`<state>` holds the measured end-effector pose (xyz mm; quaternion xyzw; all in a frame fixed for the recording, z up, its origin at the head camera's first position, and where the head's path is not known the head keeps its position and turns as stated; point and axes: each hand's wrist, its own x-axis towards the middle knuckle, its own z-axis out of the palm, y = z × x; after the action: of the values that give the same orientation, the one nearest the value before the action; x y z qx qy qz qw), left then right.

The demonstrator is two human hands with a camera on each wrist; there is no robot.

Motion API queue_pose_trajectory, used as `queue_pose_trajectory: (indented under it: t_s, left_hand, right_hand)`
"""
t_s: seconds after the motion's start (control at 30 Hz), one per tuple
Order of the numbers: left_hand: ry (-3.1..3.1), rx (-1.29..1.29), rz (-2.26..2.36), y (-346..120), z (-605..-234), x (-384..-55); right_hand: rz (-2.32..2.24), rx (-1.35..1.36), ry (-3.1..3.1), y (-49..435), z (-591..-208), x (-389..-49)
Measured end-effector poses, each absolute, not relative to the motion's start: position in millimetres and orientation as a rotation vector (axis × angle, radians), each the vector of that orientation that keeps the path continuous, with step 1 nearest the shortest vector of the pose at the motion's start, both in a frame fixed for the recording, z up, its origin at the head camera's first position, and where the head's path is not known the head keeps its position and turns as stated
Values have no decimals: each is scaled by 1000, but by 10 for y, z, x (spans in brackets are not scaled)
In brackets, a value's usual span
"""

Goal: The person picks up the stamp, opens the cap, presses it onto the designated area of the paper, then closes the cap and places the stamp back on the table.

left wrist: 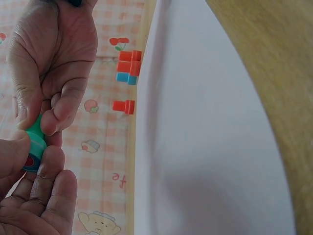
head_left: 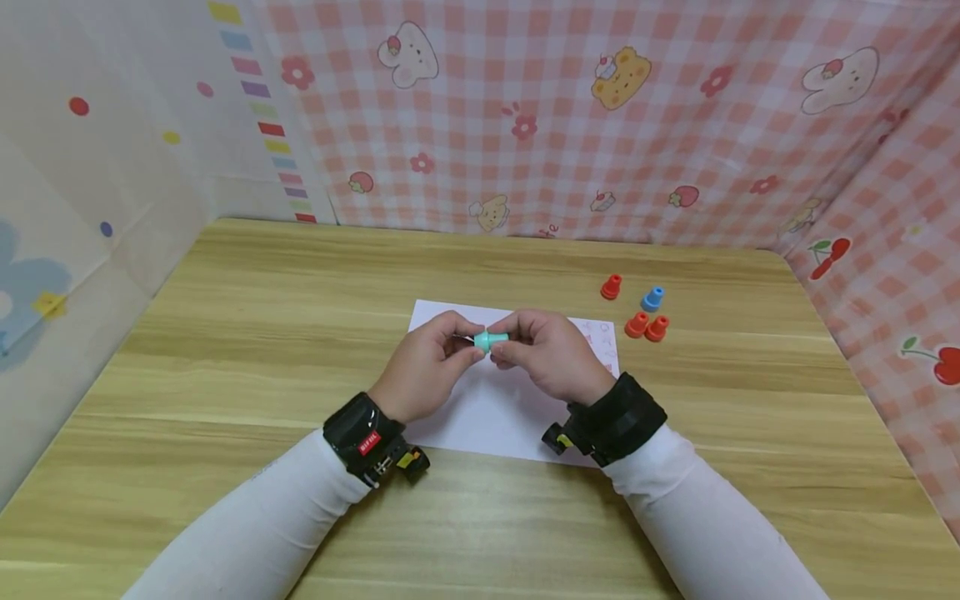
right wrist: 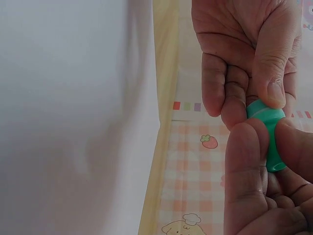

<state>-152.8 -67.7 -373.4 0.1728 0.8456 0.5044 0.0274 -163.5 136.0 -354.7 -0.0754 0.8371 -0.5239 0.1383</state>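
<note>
A small teal toy stamp (head_left: 491, 341) is held sideways between both hands, above a white sheet of paper (head_left: 487, 417). The left hand (head_left: 431, 362) pinches its wide end between thumb and fingers. Around the narrower handle end, the right hand (head_left: 551, 354) has its thumb and fingers closed. In the left wrist view, a reddish round face shows at the wide end of the stamp (left wrist: 36, 139). The right wrist view has the stamp (right wrist: 266, 115) partly covered by fingertips of both hands.
Right of the paper stand red stamps (head_left: 611, 287) (head_left: 637, 325) (head_left: 657, 328) and a blue stamp (head_left: 653, 299). Pinkish prints (head_left: 604, 333) mark the paper's upper right. A wooden table (head_left: 225, 350) lies beneath, with a checked cloth (head_left: 480, 125) hanging behind it.
</note>
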Motion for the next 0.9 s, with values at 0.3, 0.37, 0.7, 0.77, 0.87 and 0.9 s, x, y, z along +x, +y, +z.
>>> queue_pose_trajectory:
  t_s: [0.3, 0.37, 0.7, 0.77, 0.87, 0.9]
  left_hand:
    - [2591, 539, 1591, -677, -3723, -1524]
    - [2585, 531, 1597, -676, -3718, -1519]
    - [2555, 504, 1633, -667, -3725, -1522]
    - [2546, 496, 1639, -665, -3732, -1524]
    - [2530, 486, 1650, -662, -3741, -1526]
    - [2525, 484, 1655, -661, -3744, -1526]
  right_hand:
    - [-1521, -209, 2413, 1354, -3537, -1641]
    - [-1527, -209, 2406, 1353, -3539, -1642]
    - [-1587, -236, 2373, 1353, -3557, -1643]
    - [-1598, -242, 2367, 1353, -3562, -1645]
    - [-1610, -239, 2357, 1355, -3566, -1645]
    - [-1613, -238, 2351, 1356, -3565, -1645]
